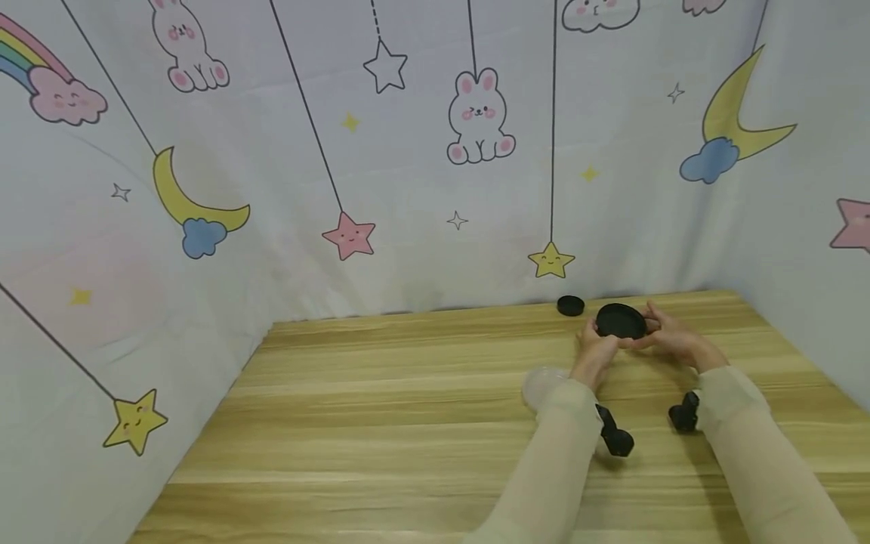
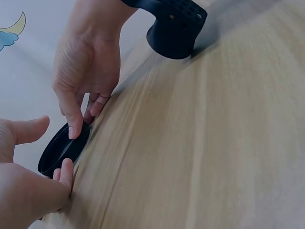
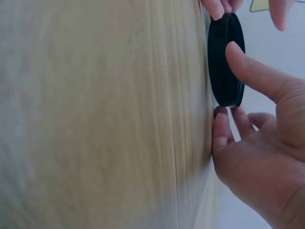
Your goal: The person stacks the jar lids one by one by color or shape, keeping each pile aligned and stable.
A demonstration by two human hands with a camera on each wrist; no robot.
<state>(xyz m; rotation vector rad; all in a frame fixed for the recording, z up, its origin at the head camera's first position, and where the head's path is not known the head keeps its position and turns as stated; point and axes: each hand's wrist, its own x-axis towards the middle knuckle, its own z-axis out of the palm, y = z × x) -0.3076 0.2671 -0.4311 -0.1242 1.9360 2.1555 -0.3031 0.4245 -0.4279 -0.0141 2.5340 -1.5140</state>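
Observation:
A round, shallow black lid-like dish (image 1: 621,322) is between both hands near the table's back edge, hollow side showing. My right hand (image 1: 680,341) pinches its rim; in the right wrist view the thumb (image 3: 248,64) lies over the hollow and the fingers reach the outer edge. On the opposite side, fingertips of my left hand (image 1: 596,357) touch the rim, while its thumb (image 2: 31,130) sticks out free of the dish. A smaller black round piece (image 1: 570,305) lies just beyond, to the left. Beside the left forearm is a clear round piece (image 1: 541,385), partly covered by the sleeve.
The wood-grain table (image 1: 381,423) runs back to a printed curtain (image 1: 421,189), with more cloth at both sides. Black wrist-worn devices (image 1: 615,432) project from both wrists over the table.

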